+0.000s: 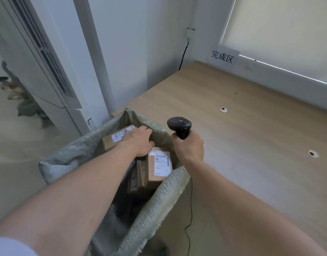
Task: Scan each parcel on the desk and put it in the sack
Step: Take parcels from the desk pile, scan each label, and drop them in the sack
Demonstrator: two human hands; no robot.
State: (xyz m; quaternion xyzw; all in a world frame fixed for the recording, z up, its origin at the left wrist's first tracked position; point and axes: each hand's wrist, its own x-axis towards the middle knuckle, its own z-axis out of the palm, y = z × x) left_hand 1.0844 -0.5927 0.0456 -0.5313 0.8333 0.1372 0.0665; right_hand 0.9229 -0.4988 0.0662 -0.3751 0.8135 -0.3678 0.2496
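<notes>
The parcel (118,137) in play is a brown cardboard box with a white label, and it's already down inside the mouth of the grey woven sack (81,150), up against the far-left side, long axis running roughly left to right and tilted a bit. The left hand (140,143) is right on top of its near-right end, fingers (146,130) curled over the edge, so it reads as gripping the box, though the tips are hidden so I can't say how tight. Next job looks like just letting go and pulling straight back out. A second labelled box (159,164) sits just beside that hand, nearer the sack's right wall, with a couple more boxes under it. The right hand (188,146) is clenched round the handle of a black barcode scanner (179,125), held over the sack's right rim, cable (190,206) trailing down. The wooden surface (242,126) to the right shows no parcels in view, so this could be near the end.
</notes>
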